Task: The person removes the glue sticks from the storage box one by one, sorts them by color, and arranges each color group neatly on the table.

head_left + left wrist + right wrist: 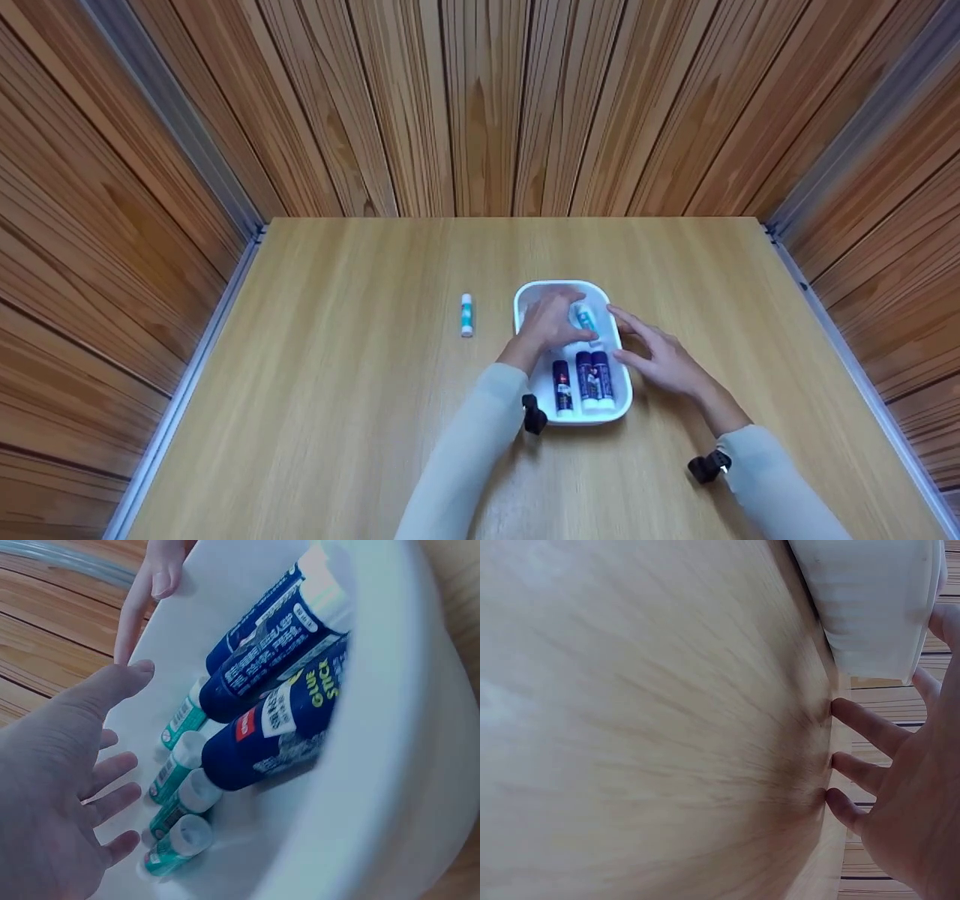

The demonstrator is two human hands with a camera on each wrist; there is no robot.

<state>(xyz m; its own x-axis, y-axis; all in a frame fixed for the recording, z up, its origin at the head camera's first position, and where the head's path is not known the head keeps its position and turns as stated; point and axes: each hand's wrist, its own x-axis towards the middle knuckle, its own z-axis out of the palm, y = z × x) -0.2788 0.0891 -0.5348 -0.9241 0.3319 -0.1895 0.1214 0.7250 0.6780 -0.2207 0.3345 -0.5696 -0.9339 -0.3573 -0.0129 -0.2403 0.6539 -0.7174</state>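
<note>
A white plastic box (585, 420) stands on the table and holds several glue sticks. My left hand (553, 322) is inside its far half, fingers spread, above small green-and-white glue sticks (169, 778). Nothing is held in it, and a gap shows between its fingertips and the sticks in the left wrist view. Three large dark blue glue sticks (562, 386) lie in the near half. My right hand (666, 364) is at the box's right side, thumb and forefinger touching the rim. Its other fingertips (838, 706) rest on the table.
One small green-and-white glue stick (466, 315) lies on the wooden table (337, 390), left of the box. Wood-plank walls (480, 112) rise behind and at both sides, with grey metal rails (187, 375) along the table's side edges.
</note>
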